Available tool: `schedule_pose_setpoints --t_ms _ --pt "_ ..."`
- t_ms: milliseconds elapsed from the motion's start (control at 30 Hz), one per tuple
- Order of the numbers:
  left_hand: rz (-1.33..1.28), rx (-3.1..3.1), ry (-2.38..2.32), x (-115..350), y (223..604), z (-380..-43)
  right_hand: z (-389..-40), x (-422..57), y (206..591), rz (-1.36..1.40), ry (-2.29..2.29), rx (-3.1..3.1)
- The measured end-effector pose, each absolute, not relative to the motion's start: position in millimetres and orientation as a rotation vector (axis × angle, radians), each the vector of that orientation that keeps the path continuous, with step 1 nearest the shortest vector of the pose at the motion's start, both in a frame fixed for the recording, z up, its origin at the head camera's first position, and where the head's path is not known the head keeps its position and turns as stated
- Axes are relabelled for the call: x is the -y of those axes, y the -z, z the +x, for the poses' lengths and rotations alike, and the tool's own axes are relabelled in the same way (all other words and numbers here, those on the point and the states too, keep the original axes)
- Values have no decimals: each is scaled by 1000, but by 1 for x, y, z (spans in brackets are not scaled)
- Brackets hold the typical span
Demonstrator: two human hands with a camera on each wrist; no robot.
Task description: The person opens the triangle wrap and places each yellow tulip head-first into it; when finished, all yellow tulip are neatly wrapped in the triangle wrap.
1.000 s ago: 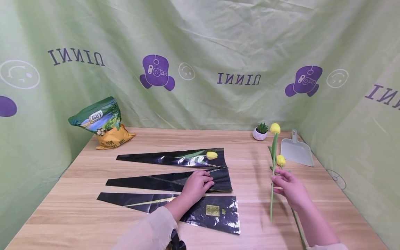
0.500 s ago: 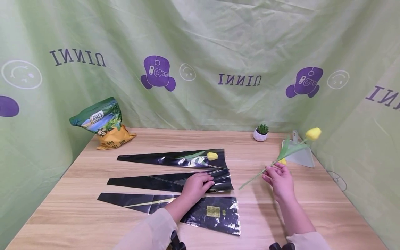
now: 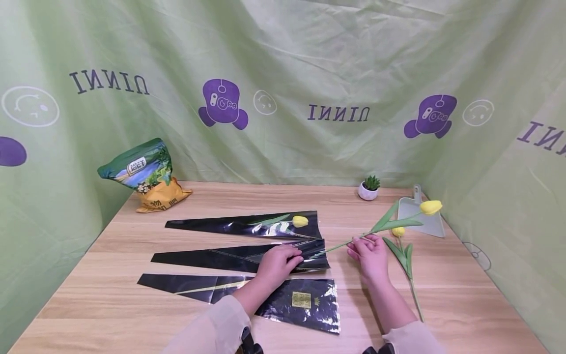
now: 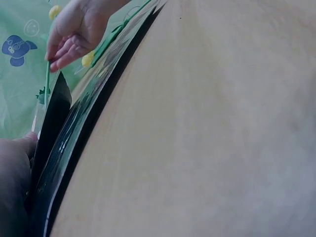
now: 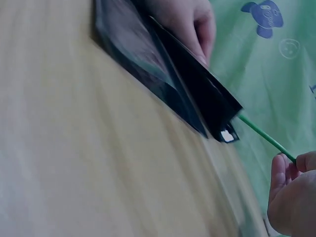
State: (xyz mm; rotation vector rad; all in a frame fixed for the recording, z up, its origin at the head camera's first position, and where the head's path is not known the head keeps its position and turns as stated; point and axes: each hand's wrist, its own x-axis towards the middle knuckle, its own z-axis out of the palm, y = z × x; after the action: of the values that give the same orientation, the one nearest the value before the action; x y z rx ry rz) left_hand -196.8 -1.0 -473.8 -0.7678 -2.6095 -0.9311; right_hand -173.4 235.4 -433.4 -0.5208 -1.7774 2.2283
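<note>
My right hand point(image 3: 371, 258) pinches the green stem of a yellow tulip point(image 3: 431, 207), its bloom out to the right. The stem's lower end points left into the mouth of the middle black flower sleeve point(image 3: 190, 255). My left hand point(image 3: 275, 265) lies over that sleeve near its wide end and pinches its edge. In the right wrist view, the sleeve point(image 5: 202, 94) gapes at the mouth, with the green stem point(image 5: 266, 137) entering it. How far the stem reaches inside is hidden. Another yellow tulip point(image 3: 404, 258) lies on the table beyond my right hand.
A black sleeve point(image 3: 212, 225) holding a yellow tulip lies behind; a third sleeve point(image 3: 309, 312) with gold print lies in front. A grey dustpan point(image 3: 422, 219), a potted succulent point(image 3: 369, 189) and a green-orange bag point(image 3: 148, 174) stand toward the back of the wooden table point(image 3: 88, 295).
My right hand has lifted the tulip, tilted it over with the bloom to the right, and moved left, bringing the stem end to the middle sleeve. My left hand has stayed in place.
</note>
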Motion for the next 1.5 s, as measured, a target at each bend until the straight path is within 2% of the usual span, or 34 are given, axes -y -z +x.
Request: schedule_pose_setpoints --t_ms 533,1500 --pt "-765 2631 917 0 472 -196 -170 -198 449 -453 -2325 1808" --pt "-762 2623 879 0 473 -198 -168 -198 447 -460 -2323 1965"
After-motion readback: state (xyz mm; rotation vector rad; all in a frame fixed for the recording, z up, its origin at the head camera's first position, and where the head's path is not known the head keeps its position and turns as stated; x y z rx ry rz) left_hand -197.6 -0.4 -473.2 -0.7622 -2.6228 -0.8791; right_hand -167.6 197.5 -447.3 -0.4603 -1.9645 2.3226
